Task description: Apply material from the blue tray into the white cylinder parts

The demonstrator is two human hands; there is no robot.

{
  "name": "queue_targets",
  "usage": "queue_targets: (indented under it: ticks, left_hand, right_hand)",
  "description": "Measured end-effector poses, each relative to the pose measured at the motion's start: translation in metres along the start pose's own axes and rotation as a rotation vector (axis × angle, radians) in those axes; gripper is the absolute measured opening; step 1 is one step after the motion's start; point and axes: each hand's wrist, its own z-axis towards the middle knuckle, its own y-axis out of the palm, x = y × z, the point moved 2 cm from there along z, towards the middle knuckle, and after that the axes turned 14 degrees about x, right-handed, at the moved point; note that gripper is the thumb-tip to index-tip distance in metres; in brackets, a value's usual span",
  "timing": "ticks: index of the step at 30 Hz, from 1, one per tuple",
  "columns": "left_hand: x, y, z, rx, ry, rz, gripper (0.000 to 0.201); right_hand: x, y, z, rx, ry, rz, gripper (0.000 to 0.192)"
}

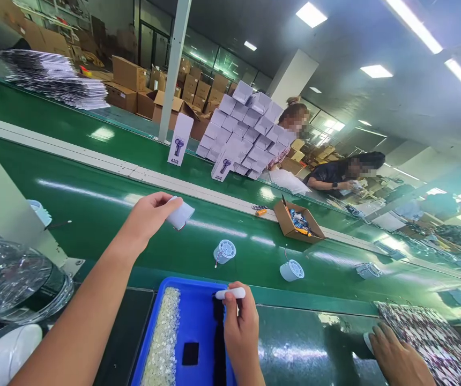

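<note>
Your left hand (147, 215) pinches a white cylinder (181, 213), your right hand (242, 323) a white tool (235, 293); slack fingers (250, 307) could drop the tool into the blue tray (195, 317).

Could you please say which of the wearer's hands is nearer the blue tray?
Right: the right hand, with a white tool, is at the right side of the blue tray; the left hand is farther away, above the green belt.

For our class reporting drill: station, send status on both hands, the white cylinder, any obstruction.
Left fingers gripping white cylinder over green belt. Right fingers holding white stick at blue tray. Nothing visibly blocking.
</note>
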Motion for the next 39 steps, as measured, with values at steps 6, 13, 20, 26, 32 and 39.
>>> queue_targets:
  ticks: [6,13,20,26,32,39]
  left_hand:
    - [0.003,0.000,-0.002,-0.020,0.007,-0.011,0.034]
    - [0.001,0.000,-0.002,-0.030,0.032,0.030,0.032]
    - [-0.004,0.001,0.000,-0.051,0.023,0.010,0.031]
    - [-0.002,0.003,-0.002,-0.043,0.026,0.026,0.030]
    - [-0.001,0.005,-0.004,-0.046,0.012,0.036,0.030]
    - [0.004,0.004,-0.007,-0.047,-0.003,0.030,0.028]
  right_hand:
    - [0.003,0.000,0.001,-0.015,-0.007,-0.007,0.015]
    - [0.002,0.003,-0.001,-0.067,0.027,0.036,0.017]
    - [0.002,0.003,-0.004,-0.079,0.023,0.026,0.017]
    - [0.013,0.003,-0.003,-0.011,0.045,-0.003,0.018]
    - [0.014,0.005,-0.004,-0.029,0.043,0.001,0.019]
    - [0.011,0.008,-0.003,-0.031,0.005,0.003,0.016]
